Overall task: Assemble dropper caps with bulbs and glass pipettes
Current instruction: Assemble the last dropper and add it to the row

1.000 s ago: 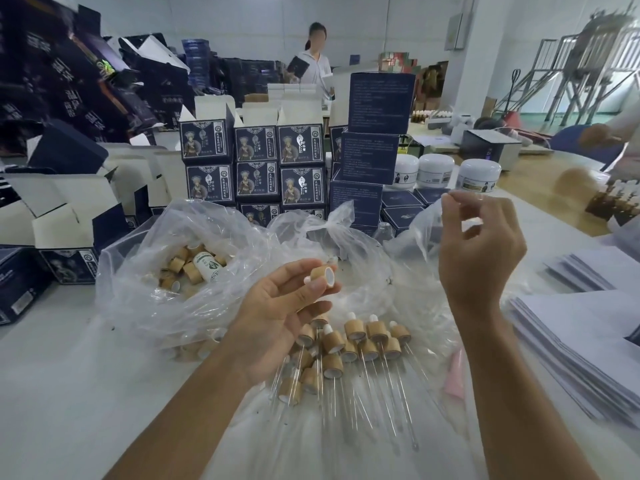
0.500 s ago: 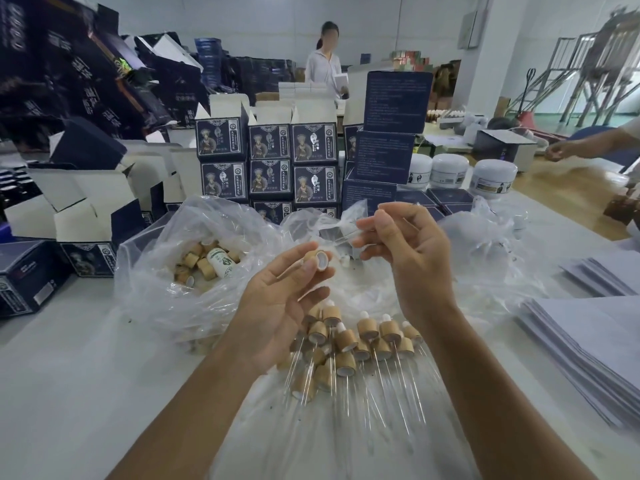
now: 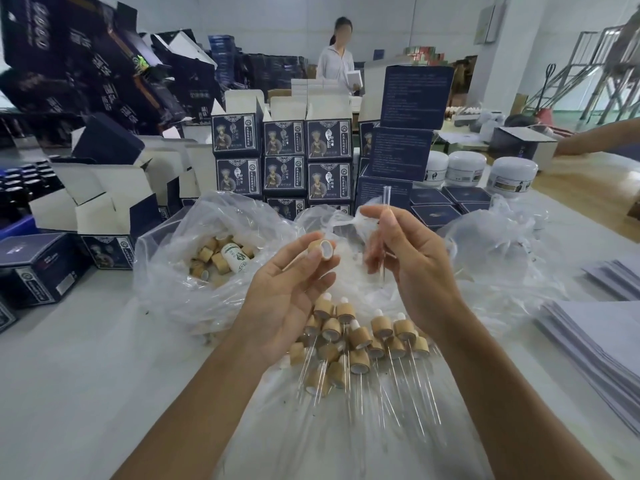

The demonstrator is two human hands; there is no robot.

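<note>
My left hand (image 3: 287, 292) pinches a bamboo-coloured dropper cap (image 3: 322, 250) between thumb and fingertips, its white-lined opening turned toward my right hand. My right hand (image 3: 408, 258) pinches a clear glass pipette (image 3: 387, 199) held nearly upright, its top end sticking up above my fingers, a hand's width to the right of the cap. Below my hands lies a pile of assembled droppers (image 3: 360, 341) with white bulbs and glass tubes on clear plastic.
A clear bag (image 3: 180, 271) at left holds several loose bamboo caps (image 3: 214, 258). Another clear bag (image 3: 498, 244) sits at right. Stacked dark blue boxes (image 3: 284, 157) and white jars (image 3: 512, 174) stand behind. Paper stacks (image 3: 602, 344) lie at right. A person stands far back.
My right hand came in from the right with the pipette and swung it from pointing at the cap to nearly upright. My left hand kept the cap raised.
</note>
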